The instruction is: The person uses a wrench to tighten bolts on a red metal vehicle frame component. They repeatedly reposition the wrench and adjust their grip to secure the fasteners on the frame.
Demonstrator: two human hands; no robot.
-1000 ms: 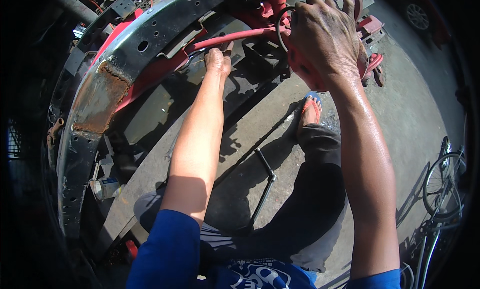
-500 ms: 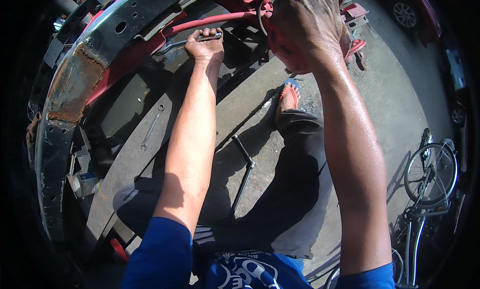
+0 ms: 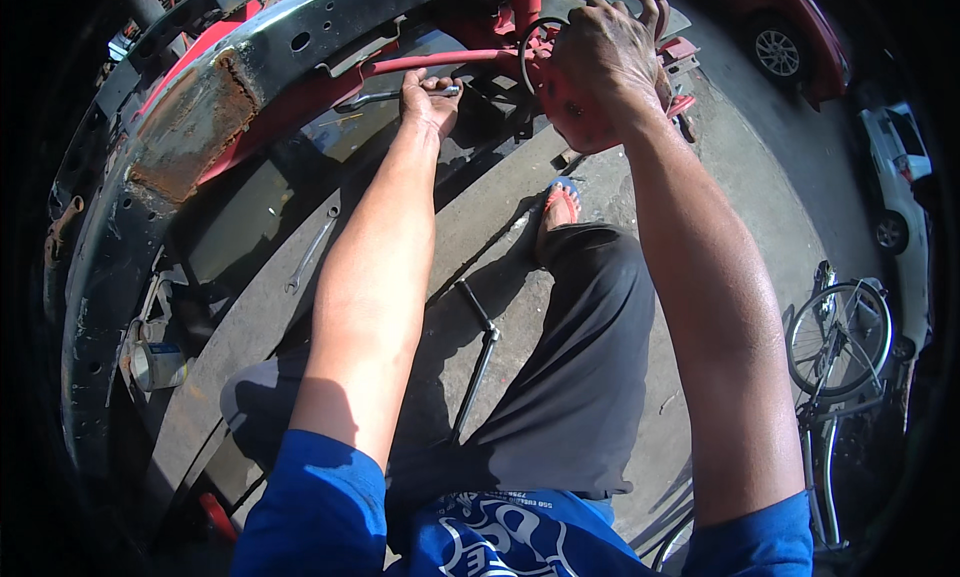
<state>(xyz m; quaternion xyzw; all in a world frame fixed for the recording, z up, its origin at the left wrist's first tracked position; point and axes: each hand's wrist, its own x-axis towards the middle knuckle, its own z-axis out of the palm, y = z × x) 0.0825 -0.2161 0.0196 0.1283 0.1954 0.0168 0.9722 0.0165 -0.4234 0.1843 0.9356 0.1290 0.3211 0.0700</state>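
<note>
My left hand (image 3: 430,105) is closed around a metal wrench (image 3: 378,99), palm up, just below a red rod (image 3: 440,59). The wrench's far end points left, toward the black vehicle frame. At the top, my right hand (image 3: 606,59) curls over a red round metal part (image 3: 578,112), with some of its fingertips hidden. A thin dark ring or hose (image 3: 527,55) loops beside that part. Both arms reach forward, the left lower than the right.
The black curved frame (image 3: 95,277) with a rusty patch (image 3: 195,127) runs along the left. A combination wrench (image 3: 312,249) lies on a grey beam (image 3: 260,307). A long-handled socket wrench (image 3: 478,362) is on the ground beside my leg. A bicycle (image 3: 840,342) and cars stand at right.
The view has shifted a little, so the frame shows farther right and more of my right hand's fingers appear. Both hands keep hold of the same things.
</note>
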